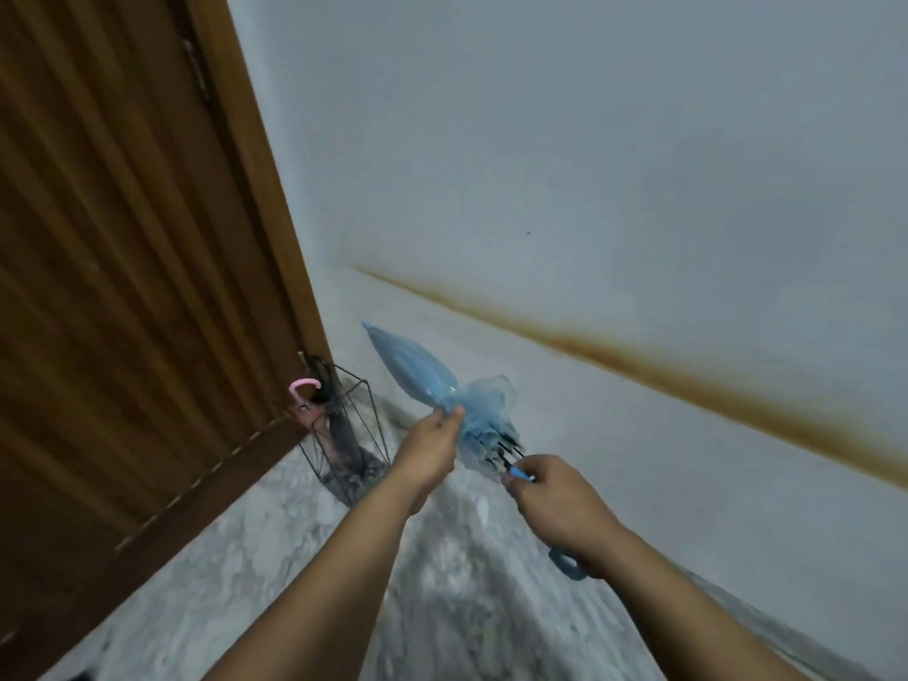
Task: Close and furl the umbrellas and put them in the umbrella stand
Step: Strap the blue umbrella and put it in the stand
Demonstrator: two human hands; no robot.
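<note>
Marbled floor [275, 557] meets stained white wall [638, 189], wooden door [123, 238] left.

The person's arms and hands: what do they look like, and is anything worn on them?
Both forearms are bare up to the frame's edge, with no sleeves visible. The left hand and right hand wear no gloves; no watch, ring or bracelet is visible.

Blue translucent umbrella [417, 373], centre frame: closed, canopy loosely bunched, not furled tight; tip points upper left, blue hook handle at lower right. Wire umbrella stand [344, 435], left of centre by the door, holds a pink-handled umbrella [314, 410], upright.
</note>
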